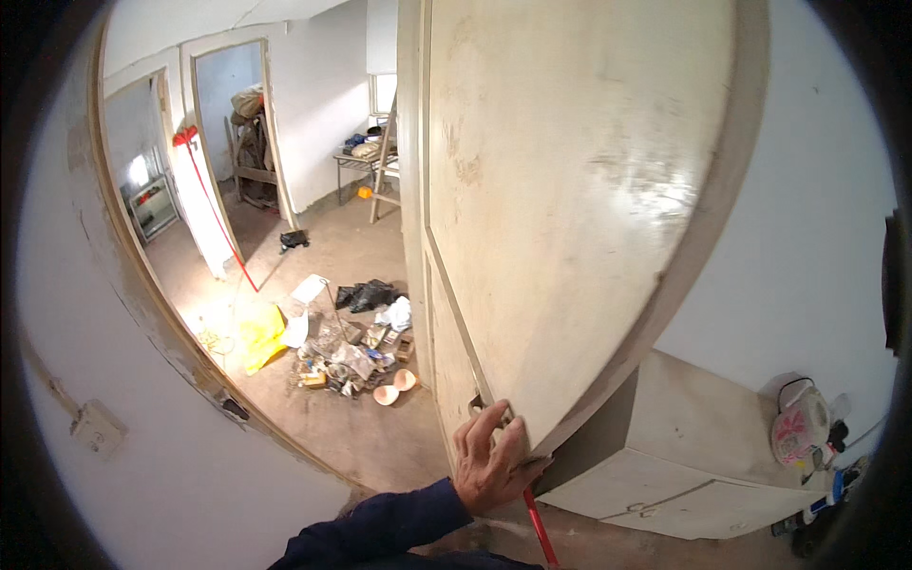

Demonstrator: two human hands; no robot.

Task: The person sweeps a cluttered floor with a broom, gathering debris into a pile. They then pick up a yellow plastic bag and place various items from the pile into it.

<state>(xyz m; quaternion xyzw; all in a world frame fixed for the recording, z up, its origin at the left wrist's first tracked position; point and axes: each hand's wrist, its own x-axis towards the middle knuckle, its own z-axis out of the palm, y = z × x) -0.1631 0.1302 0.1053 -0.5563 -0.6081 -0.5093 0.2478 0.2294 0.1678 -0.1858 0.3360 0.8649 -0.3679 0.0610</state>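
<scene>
My left hand (491, 456), in a dark blue sleeve, grips the lower part of a worn, cream-painted door (570, 214) in the picture. Its fingers curl at a small metal fitting (476, 405), and the thumb lies by the door's edge. The door stands ajar, with marks and dirt on its face. Just below this hand, a red pole (539, 527) runs down out of the picture; what holds it is hidden. My right hand is out of view.
Through the doorway, a rubbish heap (349, 363) lies on the floor beside a yellow bag (262, 335) and a black bag (367, 294). A red-headed broom (217, 203) leans by another doorway. At right stands a low cabinet (670, 491); a wall socket (100, 429) is at left.
</scene>
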